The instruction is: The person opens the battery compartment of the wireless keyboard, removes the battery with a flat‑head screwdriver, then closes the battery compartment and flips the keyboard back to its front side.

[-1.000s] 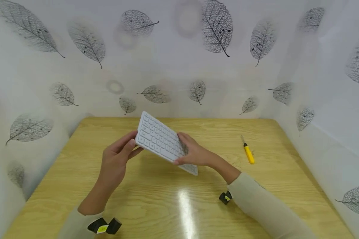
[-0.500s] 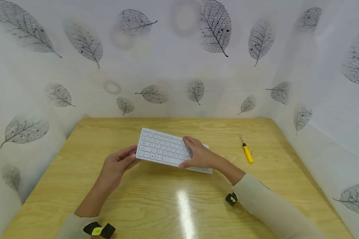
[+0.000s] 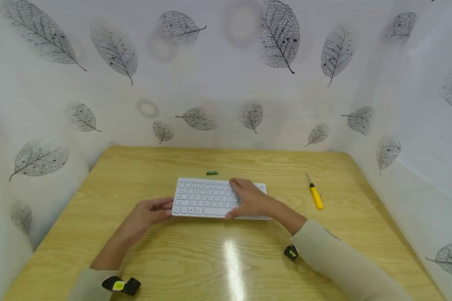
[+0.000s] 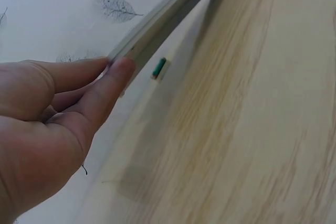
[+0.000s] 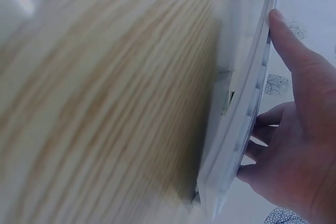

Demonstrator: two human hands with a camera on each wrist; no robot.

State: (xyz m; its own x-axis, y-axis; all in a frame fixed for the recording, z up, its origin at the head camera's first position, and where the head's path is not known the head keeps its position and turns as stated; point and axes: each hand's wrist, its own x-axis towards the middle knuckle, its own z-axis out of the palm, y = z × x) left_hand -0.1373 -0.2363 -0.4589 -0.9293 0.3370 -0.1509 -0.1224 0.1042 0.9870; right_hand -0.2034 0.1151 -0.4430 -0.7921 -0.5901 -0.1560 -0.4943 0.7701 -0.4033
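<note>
A white keyboard [image 3: 207, 198] is held by both hands, keys up, just above the wooden table [image 3: 181, 259]. My left hand [image 3: 147, 217] pinches its left end; in the left wrist view, thumb and fingers [image 4: 121, 74] grip the edge and a gap shows underneath. My right hand [image 3: 250, 198] spans the right half of the keys, thumb at the front edge and fingers at the back edge. Behind the keyboard lies a small green battery [image 3: 212, 172], also visible below it in the left wrist view. The keyboard's underside is mostly hidden.
A screwdriver [image 3: 315, 195] with a yellow handle lies on the right side of the table. White cloth walls [image 3: 218, 83] printed with grey leaves stand at the back and both sides. Each sleeve carries a black wrist device [image 3: 120, 285].
From a steep tilt with its left end high, the keyboard has come down nearly level. Both hands kept hold of it. The green battery now shows behind it.
</note>
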